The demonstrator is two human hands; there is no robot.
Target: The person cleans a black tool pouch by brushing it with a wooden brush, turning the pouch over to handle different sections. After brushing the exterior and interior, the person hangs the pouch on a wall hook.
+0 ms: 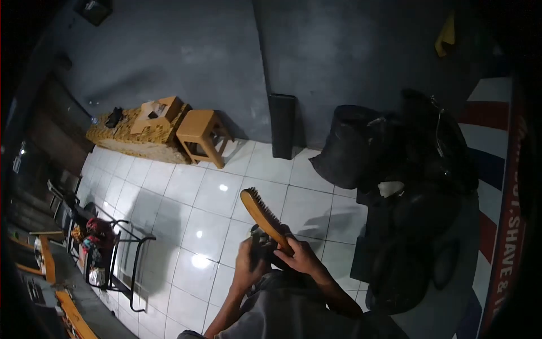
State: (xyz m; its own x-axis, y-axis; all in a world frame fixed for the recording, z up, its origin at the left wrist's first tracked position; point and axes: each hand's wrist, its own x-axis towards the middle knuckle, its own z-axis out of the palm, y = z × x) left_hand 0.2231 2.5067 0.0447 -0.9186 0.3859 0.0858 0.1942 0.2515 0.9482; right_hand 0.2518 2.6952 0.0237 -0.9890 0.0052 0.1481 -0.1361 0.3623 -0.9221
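Note:
My right hand [300,260] is closed around the lower end of a curved wooden brush [261,216]. The brush points up and to the left, its dark bristles facing right. Close beside it, my left hand [245,266] is closed on a dark object [261,242], whose kind I cannot make out in the dim light. That object sits just below and behind the brush, partly covered by my fingers. Both hands are near each other in front of my dark clothing [282,308].
A brown stool [200,127] stands by a low table with a patterned cloth [135,149] and an open cardboard box [169,108]. Left is a metal-framed chair [133,239] piled with things. Bulky black furniture [409,226] fills the right, beside a striped sign panel [490,195].

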